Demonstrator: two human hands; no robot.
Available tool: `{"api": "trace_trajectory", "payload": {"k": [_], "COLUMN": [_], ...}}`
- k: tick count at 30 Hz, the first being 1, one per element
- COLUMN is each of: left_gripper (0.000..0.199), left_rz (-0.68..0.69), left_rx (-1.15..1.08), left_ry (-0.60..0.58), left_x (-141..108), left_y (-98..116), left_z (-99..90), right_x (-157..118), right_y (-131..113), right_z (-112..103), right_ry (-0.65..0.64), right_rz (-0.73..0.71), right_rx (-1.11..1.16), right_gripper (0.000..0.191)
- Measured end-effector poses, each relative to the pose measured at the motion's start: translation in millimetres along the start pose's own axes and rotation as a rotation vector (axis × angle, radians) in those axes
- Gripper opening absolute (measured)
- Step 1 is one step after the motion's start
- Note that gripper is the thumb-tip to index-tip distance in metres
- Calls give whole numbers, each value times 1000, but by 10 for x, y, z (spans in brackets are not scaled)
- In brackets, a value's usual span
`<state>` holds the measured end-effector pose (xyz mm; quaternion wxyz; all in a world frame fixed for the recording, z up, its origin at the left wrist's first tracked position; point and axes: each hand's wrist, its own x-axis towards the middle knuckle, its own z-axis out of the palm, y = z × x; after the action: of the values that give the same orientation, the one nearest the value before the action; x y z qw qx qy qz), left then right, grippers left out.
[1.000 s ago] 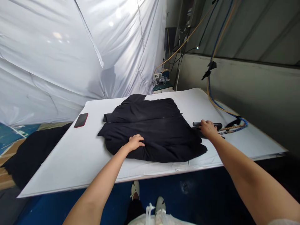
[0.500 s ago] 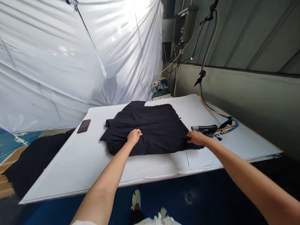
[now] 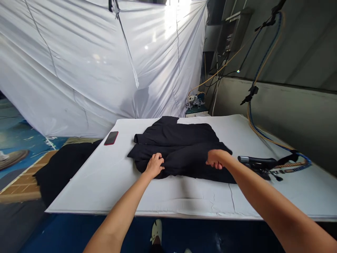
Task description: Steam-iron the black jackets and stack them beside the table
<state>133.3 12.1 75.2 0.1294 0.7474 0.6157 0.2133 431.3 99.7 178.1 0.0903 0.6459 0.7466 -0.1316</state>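
Observation:
A black garment, apparently a jacket, lies spread across the white-covered table, with its collar or sleeve end toward the far side. My left hand is on its near left part, fingers curled and pinching the cloth. At the near right part, my right hand is closed on the fabric. Around that hand the cloth is raised and blurred, its edge lifted off the layer below. Just right of the garment lies a black-handled steam iron, touched by neither hand.
A red-edged phone lies at the table's left side. Blue and orange hoses hang down to the iron. More dark cloth is heaped left of the table. A white sheet hangs behind.
The camera has turned left, so everything sits farther right. My right hand has moved leftward away from the iron, pulling the garment's near layer up. My left hand stays on the cloth.

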Motion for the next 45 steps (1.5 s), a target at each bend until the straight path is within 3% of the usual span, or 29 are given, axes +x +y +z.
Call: {"api": "trace_trajectory", "payload": {"k": [2,4,5,8,10,12,14,15,18,19,20,22,24,25,27,29,33,35,36,38,40,41,45], "left_gripper": [6,12,14,20,26,33,44,52,81,83,79,70,62,62,59,47,39,43,46,52,56,57,60], "left_rz": [-115,-267,-341,-502,-483,-288,30,89,-29,-96,-149,-156,-47,14,94,77,84,71,32,-80,-172,-195,-170], "left_rx": [-141,-271,-299,-247,-175,-63,62,97,118,120,129,162,181,178,151,138,130,133,144,163,186,201,249], "left_ry": [-7,-6,9,84,140,164,38,-91,-537,-613,-617,-453,-295,-306,-469,-552,-237,-164,-169,-226,-241,-216,-17], "left_x": [101,287,391,648,720,697,614,569,508,526,564,683,831,910,1080,1281,1794,2066,2190,2391,2512,2541,2499], "left_y": [-142,-292,-360,-470,-430,-324,-215,-179,-174,-200,-234,-315,-404,-450,-541,-635,-900,-1111,-1233,-1485,-1705,-1791,-1970], "left_z": [-96,-245,-322,-479,-469,-372,-240,-182,-116,-133,-163,-239,-296,-310,-313,-306,-313,-301,-280,-198,-75,-4,243], "right_x": [38,146,229,552,780,985,1155,1228,1420,1476,1528,1622,1704,1744,1834,1947,2271,2479,2594,2848,3132,3285,3942], "right_y": [11,4,-23,-223,-450,-722,-1003,-1135,-1450,-1522,-1577,-1634,-1629,-1611,-1568,-1548,-1602,-1622,-1616,-1573,-1502,-1467,-1388], "right_z": [186,225,207,134,152,241,364,424,560,591,619,668,710,724,726,686,551,496,469,400,300,240,43], "right_ry": [-138,-173,-113,230,350,322,256,231,199,201,213,278,344,346,290,265,415,362,288,124,83,130,387], "right_rz": [44,32,-8,-135,-158,-127,-38,15,41,9,-11,9,44,52,60,68,-112,-142,-73,211,471,511,365], "right_rx": [-18,15,58,216,273,280,258,248,220,196,165,84,-14,-58,-111,-123,-165,-198,-217,-219,-116,-17,496], "right_gripper": [54,63,68,79,81,77,73,72,73,72,69,63,59,58,55,56,49,45,42,37,32,32,43]}}
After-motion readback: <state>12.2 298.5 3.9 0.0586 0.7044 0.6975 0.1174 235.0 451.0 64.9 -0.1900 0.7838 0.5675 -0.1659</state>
